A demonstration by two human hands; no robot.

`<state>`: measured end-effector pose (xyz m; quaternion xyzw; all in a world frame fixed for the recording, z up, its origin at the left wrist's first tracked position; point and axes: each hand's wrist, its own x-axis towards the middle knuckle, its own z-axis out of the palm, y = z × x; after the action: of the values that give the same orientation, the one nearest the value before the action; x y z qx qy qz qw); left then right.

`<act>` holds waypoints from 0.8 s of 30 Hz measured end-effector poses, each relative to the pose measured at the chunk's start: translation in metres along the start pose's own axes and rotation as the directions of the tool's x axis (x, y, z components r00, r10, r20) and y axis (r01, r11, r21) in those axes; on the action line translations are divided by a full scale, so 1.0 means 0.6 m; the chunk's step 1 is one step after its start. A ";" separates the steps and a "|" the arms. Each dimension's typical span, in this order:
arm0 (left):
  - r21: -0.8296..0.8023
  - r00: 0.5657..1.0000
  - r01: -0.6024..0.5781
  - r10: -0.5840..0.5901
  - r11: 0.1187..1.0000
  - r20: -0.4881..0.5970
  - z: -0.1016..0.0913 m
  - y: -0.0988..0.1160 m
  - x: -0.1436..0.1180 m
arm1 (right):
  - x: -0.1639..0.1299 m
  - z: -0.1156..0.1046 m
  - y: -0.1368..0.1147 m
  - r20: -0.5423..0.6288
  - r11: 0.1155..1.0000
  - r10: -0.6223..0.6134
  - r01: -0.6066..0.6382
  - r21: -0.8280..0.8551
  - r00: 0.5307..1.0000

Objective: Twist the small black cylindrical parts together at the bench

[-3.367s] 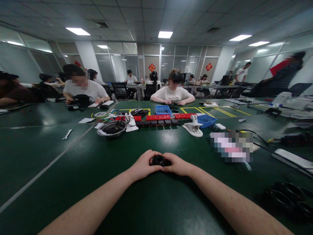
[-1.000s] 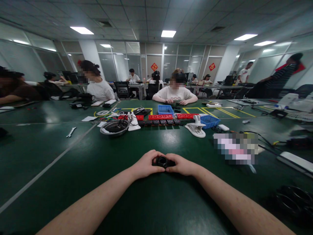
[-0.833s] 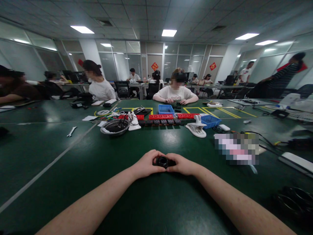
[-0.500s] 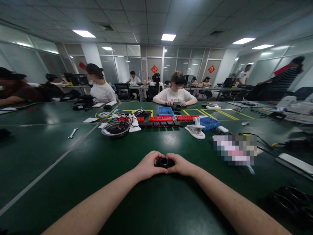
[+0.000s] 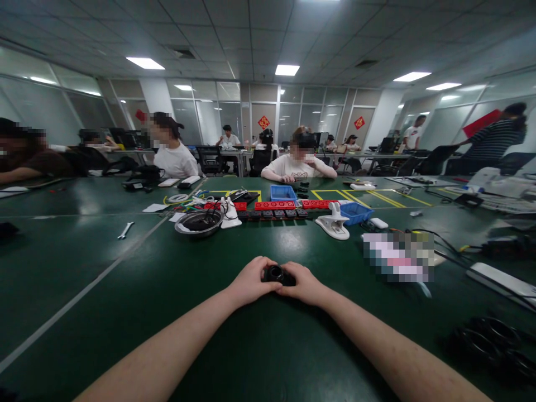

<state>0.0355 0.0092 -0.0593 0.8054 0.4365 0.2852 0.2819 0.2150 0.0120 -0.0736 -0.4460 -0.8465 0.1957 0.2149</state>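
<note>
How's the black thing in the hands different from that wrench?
The held part is black with a round opening; the wrench is silvery, long and thin. The left hand and right hand grip the held part; the wrench lies on the table.

No words, brands or numbers are coming through legibly. Beyond the far edge of the surface (image 5: 201,268), two red diamond signs are hanging on the back wall: the left diamond (image 5: 263,122) and the right diamond (image 5: 359,122) are each carrying gold character-like strokes, too small to be read with certainty. At the far edge, the person (image 5: 299,162) opposite is wearing a white shirt that is bearing a dark line print on the chest, its lower part running out of sight. Past the far right corner, a standing person (image 5: 414,133) is wearing a white shirt that is showing a small red mark, again too small for reading.
</note>
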 end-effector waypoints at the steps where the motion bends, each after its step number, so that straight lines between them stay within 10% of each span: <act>1: -0.031 0.999 -0.007 0.008 1.000 0.038 -0.003 -0.004 0.001 | 0.000 -0.004 0.006 0.048 0.999 -0.025 0.022 0.045 0.999; 24: -0.114 0.996 0.011 -0.001 0.993 0.087 0.004 -0.017 0.005 | 0.005 -0.008 0.017 0.104 0.982 -0.139 0.123 0.146 0.985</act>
<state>0.0329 0.0159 -0.0673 0.7983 0.4091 0.2738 0.3470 0.2230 0.0206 -0.0742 -0.3612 -0.8692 0.2648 0.2095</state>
